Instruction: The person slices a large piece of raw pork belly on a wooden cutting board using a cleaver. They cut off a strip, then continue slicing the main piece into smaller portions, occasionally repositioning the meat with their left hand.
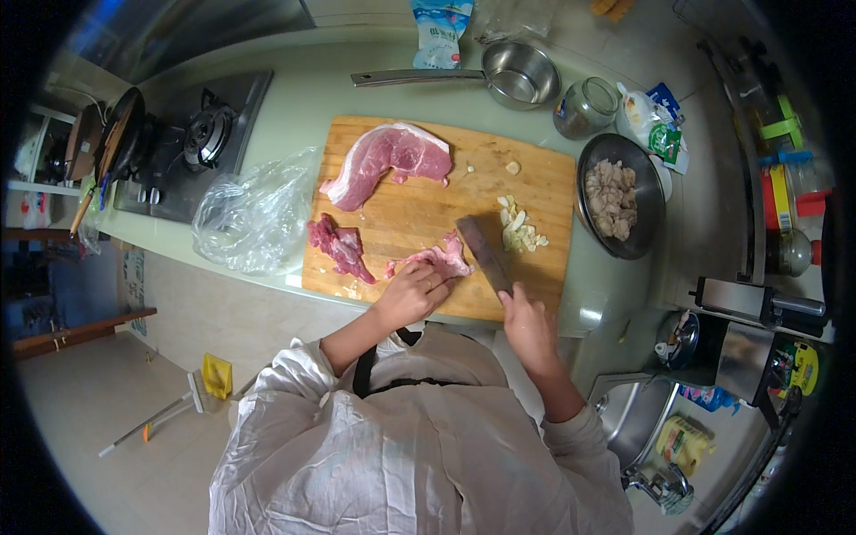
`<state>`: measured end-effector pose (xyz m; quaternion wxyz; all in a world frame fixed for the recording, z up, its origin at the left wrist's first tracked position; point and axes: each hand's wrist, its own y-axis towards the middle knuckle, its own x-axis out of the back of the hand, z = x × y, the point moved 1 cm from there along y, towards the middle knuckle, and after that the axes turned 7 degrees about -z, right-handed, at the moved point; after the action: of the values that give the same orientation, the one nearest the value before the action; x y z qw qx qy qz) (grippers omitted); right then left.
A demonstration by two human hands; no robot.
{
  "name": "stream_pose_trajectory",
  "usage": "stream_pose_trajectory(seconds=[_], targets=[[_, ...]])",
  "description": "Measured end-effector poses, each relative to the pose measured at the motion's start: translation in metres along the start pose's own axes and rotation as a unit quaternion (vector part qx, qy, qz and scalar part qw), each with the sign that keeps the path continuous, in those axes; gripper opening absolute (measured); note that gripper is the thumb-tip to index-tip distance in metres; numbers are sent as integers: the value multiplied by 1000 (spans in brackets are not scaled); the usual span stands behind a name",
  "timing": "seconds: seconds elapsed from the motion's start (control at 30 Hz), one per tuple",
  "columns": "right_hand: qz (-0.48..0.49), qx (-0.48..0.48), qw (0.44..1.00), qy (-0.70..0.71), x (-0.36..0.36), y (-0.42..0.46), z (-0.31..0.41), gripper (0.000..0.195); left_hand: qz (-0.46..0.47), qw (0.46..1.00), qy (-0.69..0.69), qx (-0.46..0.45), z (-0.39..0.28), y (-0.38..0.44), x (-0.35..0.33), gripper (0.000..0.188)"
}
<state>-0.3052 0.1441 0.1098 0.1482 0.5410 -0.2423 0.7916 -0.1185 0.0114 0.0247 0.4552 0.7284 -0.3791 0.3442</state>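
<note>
On a wooden cutting board [414,207], my left hand [416,289] presses down on a strip of raw meat [449,259] near the board's front edge. My right hand [530,328] grips a cleaver [483,254], its blade just right of that strip and apart from it. A large raw slab of pork with a fat rim [394,160] lies at the back left of the board. Darker raw meat pieces [341,247] rest at the front left. Sliced garlic [518,227] is heaped right of the blade, with a larger garlic piece [513,167] behind.
A crumpled clear plastic bag [257,210] lies left of the board, beside a gas stove [207,134]. A steel saucepan [520,75] and a glass jar [586,107] stand behind. At the right, a dark bowl [622,194] holds pale meat pieces; a sink [632,414] is nearer.
</note>
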Motion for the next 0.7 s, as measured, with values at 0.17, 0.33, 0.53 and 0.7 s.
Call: stream_pose_trajectory(seconds=[0.17,0.33,0.53,0.7], targets=[[17,21,998,-62,-15,-5,24,24,-105,994,-4,31,4,21,-11,24],[31,14,995,-89,-37,-3,21,24,-88,992,-33,90,9,23,-34,26],[95,38,989,-104,-13,-2,16,10,-98,992,-24,81,12,22,-42,31],[28,77,989,-119,-27,-7,0,27,-90,991,-24,94,13,25,-42,30]])
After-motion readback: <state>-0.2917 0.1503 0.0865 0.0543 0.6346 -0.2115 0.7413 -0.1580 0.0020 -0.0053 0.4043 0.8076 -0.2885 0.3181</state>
